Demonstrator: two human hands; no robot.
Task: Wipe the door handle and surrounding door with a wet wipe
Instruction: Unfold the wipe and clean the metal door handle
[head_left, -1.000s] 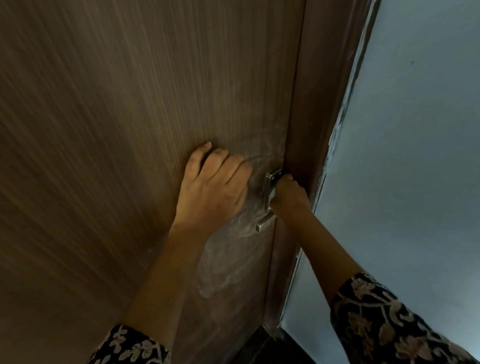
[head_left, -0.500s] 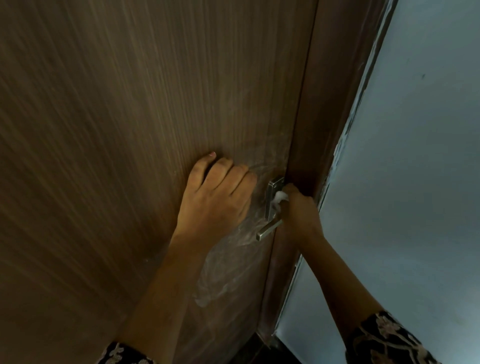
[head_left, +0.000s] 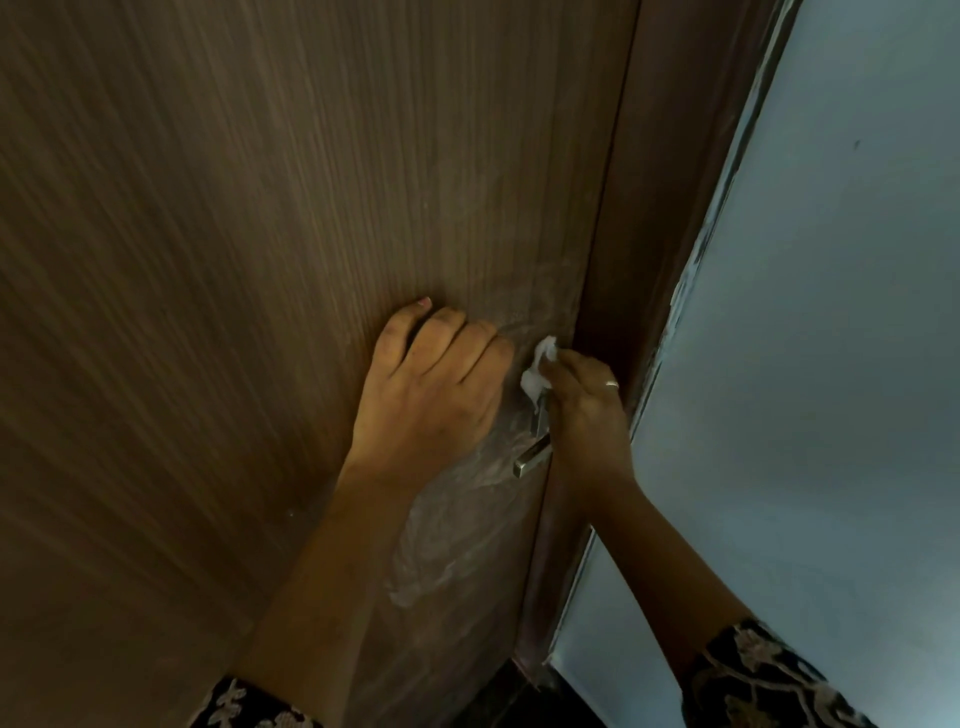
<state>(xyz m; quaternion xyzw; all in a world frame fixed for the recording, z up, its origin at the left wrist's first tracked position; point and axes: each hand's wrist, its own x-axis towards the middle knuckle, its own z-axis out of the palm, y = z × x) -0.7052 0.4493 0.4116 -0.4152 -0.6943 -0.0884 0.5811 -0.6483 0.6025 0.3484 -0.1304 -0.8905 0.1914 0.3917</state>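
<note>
**Wipe at the top of the handle, door braced**

Head view: the left hand (head_left: 431, 384) lies on the brown wooden door (head_left: 260, 260), palm to the panel, fingers (head_left: 441, 332) together and bent at the knuckles, holding nothing. It seems to steady the door. Just to its right, the right hand (head_left: 582, 415) pinches a crumpled white wet wipe (head_left: 537, 371) between thumb and fingertips; the wipe bunches up at the upper part of the metal door handle (head_left: 532, 457), whose lever end pokes out below, between the two hands. A ring (head_left: 613, 384) shows on one finger of the right hand. Whitish smears (head_left: 441, 545) cover the panel around and below the handle, down toward the near edge of the view. To the right stand the darker door frame (head_left: 649, 260) and a pale blue wall (head_left: 831, 364).

The step in hand looks like wiping the handle itself, at its plate end close to the door edge. The lever's free end and underside appear untouched by the wipe at this instant, so the next move likely calls for drawing the wipe along the lever with the cloth wrapped round it, keeping pressure light so the latch does not turn. The smeared panel probably needs another pass.
</note>
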